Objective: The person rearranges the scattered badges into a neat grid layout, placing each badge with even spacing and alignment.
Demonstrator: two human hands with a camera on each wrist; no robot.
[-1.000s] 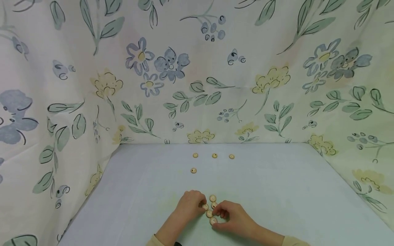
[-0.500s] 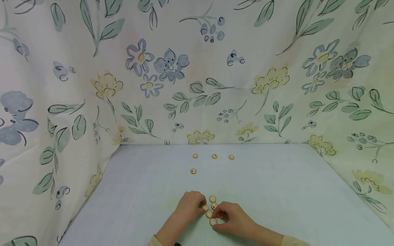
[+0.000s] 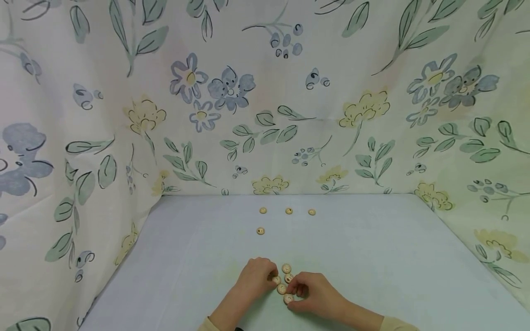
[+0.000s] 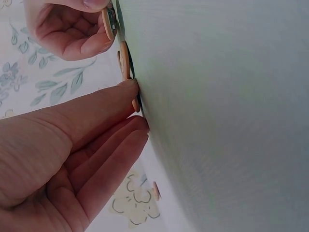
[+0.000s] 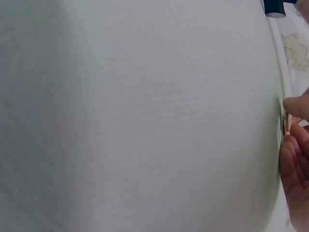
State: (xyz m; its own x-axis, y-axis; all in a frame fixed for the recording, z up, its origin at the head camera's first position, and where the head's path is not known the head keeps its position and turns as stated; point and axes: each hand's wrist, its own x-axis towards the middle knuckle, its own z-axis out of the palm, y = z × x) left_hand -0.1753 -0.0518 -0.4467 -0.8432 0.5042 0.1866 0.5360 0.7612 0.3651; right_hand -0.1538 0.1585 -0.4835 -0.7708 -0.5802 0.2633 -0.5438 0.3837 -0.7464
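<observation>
Several round wooden buttons lie close together near the front of the table. In the head view my left hand (image 3: 257, 277) comes from the left and pinches the leftmost button (image 3: 276, 280) of this cluster. My right hand (image 3: 312, 294) pinches the nearest button (image 3: 288, 299) between thumb and index finger. In the left wrist view that button (image 4: 110, 23) stands tilted, one edge at the cloth. Between the hands lie a middle button (image 3: 281, 288), one with a dark spot (image 3: 288, 278) and a far one (image 3: 286, 268). The right wrist view shows only part of the fingers (image 5: 292, 164).
Farther back on the pale cloth-covered table (image 3: 198, 248), three buttons form a row, the middle one (image 3: 289, 211) dark-spotted. Another button (image 3: 260, 231) lies in front of the row's left end. A floral curtain (image 3: 265, 138) encloses the back and sides.
The button in my right hand has shifted slightly to the right, along with the fingertips. My left hand has stayed in place, as have the other buttons.
</observation>
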